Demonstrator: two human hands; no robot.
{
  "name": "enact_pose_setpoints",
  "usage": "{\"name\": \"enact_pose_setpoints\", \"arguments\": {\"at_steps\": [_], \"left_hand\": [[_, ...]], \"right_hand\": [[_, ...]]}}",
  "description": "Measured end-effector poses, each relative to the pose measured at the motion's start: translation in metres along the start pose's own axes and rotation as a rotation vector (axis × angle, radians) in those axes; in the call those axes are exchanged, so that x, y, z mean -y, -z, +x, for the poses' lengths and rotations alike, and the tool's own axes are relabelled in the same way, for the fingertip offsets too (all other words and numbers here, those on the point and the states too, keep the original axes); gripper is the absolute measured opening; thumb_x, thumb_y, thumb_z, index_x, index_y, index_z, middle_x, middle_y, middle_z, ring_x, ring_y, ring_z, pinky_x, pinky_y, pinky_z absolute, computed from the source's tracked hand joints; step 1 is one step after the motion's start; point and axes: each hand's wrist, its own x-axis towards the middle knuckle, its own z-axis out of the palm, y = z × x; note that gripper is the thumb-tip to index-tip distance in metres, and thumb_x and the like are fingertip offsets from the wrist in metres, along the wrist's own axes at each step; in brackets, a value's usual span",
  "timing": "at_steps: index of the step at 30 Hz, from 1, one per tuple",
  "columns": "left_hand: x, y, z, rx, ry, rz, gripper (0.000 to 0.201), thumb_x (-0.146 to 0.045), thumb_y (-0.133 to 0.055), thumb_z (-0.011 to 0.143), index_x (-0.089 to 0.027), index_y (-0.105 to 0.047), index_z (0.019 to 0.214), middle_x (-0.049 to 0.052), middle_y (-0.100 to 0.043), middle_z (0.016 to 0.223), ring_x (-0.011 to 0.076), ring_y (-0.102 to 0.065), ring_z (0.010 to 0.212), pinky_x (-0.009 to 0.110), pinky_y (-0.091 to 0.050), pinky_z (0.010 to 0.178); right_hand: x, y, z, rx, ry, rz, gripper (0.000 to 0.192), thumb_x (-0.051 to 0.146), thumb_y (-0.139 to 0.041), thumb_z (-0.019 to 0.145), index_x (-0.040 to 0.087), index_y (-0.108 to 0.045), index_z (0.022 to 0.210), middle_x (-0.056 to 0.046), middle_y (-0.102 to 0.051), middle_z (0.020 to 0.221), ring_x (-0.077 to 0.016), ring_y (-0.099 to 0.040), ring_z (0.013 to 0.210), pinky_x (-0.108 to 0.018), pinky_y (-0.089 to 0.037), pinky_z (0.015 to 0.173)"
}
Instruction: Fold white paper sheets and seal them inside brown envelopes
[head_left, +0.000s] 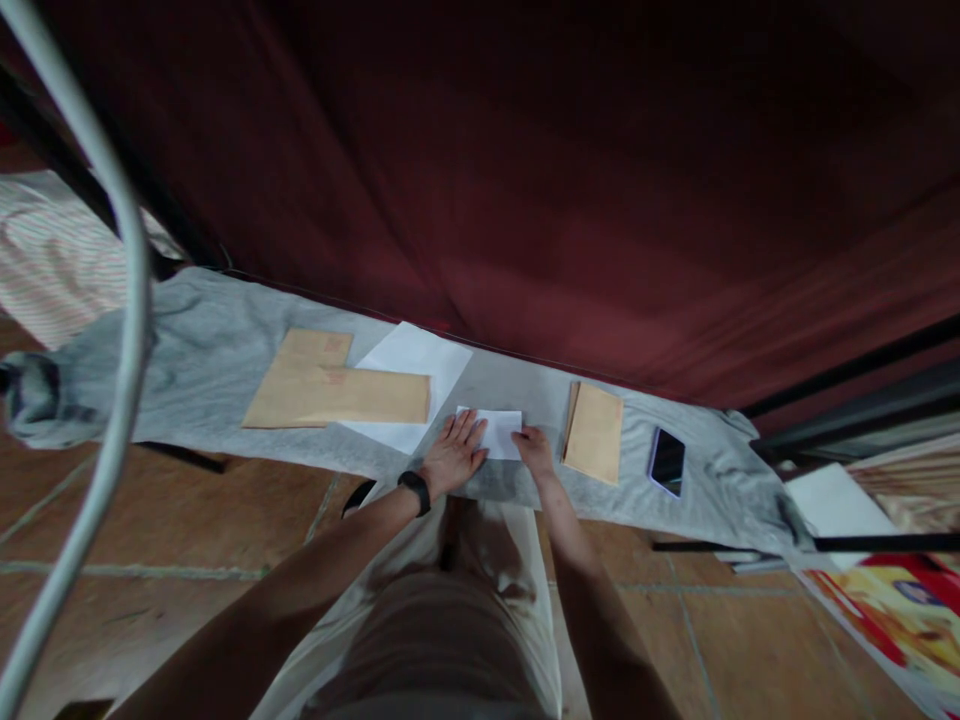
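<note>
Left hand (453, 455) flat on folded white paper (500, 432); right hand (535, 449) touches its edge

Folded sheet (499, 432) under both hands: white paper, matt, smooth. Bigger sheet (409, 380) same stock. Envelopes (330, 385) and the single envelope (595, 432): brown kraft paper, matt, flat. Table cover (210, 340): grey knit cloth, soft, slightly rumpled. Phone (667, 461): glossy dark glass, pale plastic edge. Curtain (562, 180): dark red cloth, matt, creased. Floor (187, 520): reddish tile, dull sheen. Tube (127, 330): smooth pale metal. Wristband (415, 490): black, matt.
</note>
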Motion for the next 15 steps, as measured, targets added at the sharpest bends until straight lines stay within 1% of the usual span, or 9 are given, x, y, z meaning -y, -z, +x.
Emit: {"name": "enact_pose_setpoints", "arguments": {"at_steps": [2, 4, 9, 10, 12, 13, 15], "left_hand": [[0.001, 0.002, -0.001, -0.009, -0.018, -0.007, 0.056, -0.041, -0.041, 0.101, -0.013, -0.048, 0.148, 0.017, -0.039, 0.16, 0.0289, -0.032, 0.151, 0.05, -0.02, 0.125], [0.0, 0.004, -0.002, -0.02, -0.043, -0.021, 0.054, -0.04, -0.038, 0.102, -0.012, -0.048, 0.148, 0.016, -0.042, 0.159, 0.0272, -0.034, 0.15, 0.049, -0.022, 0.125], [-0.005, 0.006, -0.008, -0.028, -0.13, -0.055, 0.053, -0.041, -0.038, 0.103, -0.016, -0.047, 0.149, 0.012, -0.045, 0.158, 0.0238, -0.037, 0.149, 0.045, -0.027, 0.125], [-0.006, 0.005, -0.01, -0.026, -0.141, -0.055, 0.053, -0.042, -0.039, 0.103, -0.016, -0.047, 0.149, 0.012, -0.044, 0.158, 0.024, -0.037, 0.149, 0.045, -0.027, 0.125], [-0.006, 0.004, -0.011, -0.025, -0.155, -0.053, 0.055, -0.044, -0.04, 0.102, -0.016, -0.047, 0.149, 0.013, -0.043, 0.159, 0.0245, -0.035, 0.15, 0.045, -0.028, 0.125], [-0.006, 0.004, -0.011, -0.024, -0.163, -0.053, 0.055, -0.045, -0.04, 0.102, -0.016, -0.046, 0.149, 0.014, -0.042, 0.159, 0.0246, -0.034, 0.15, 0.045, -0.028, 0.124], [-0.004, 0.002, -0.011, -0.02, -0.176, -0.056, 0.055, -0.044, -0.039, 0.102, -0.016, -0.046, 0.15, 0.014, -0.042, 0.159, 0.0249, -0.033, 0.151, 0.046, -0.028, 0.124]], "right_hand": [[-0.002, 0.002, -0.006, 0.003, 0.002, 0.008, 0.021, 0.025, -0.057, 0.085, 0.016, -0.073, 0.076, -0.005, -0.075, 0.074, -0.0156, -0.067, 0.063, -0.021, -0.044, 0.055], [-0.006, 0.004, -0.012, -0.015, -0.006, 0.004, 0.023, 0.027, -0.056, 0.087, 0.016, -0.073, 0.076, -0.005, -0.074, 0.073, -0.0166, -0.067, 0.065, -0.022, -0.045, 0.057], [-0.013, 0.006, -0.027, -0.063, -0.039, -0.038, 0.024, 0.027, -0.051, 0.093, 0.017, -0.073, 0.09, -0.008, -0.075, 0.08, -0.0201, -0.07, 0.073, -0.025, -0.049, 0.064], [-0.013, 0.007, -0.03, -0.08, -0.046, -0.052, 0.024, 0.026, -0.05, 0.094, 0.017, -0.072, 0.095, -0.009, -0.076, 0.085, -0.0213, -0.071, 0.077, -0.027, -0.05, 0.068], [-0.011, 0.006, -0.034, -0.166, -0.033, -0.097, 0.029, 0.026, -0.047, 0.096, 0.014, -0.068, 0.112, -0.014, -0.075, 0.1, -0.0248, -0.071, 0.091, -0.032, -0.052, 0.079], [-0.008, 0.005, -0.036, -0.222, -0.002, -0.125, 0.035, 0.027, -0.046, 0.097, 0.012, -0.064, 0.122, -0.017, -0.073, 0.109, -0.0266, -0.069, 0.099, -0.035, -0.052, 0.085], [-0.002, 0.002, -0.04, -0.301, 0.115, -0.176, 0.045, 0.03, -0.042, 0.1, 0.01, -0.053, 0.138, -0.021, -0.067, 0.125, -0.0288, -0.063, 0.115, -0.041, -0.05, 0.096]]}}
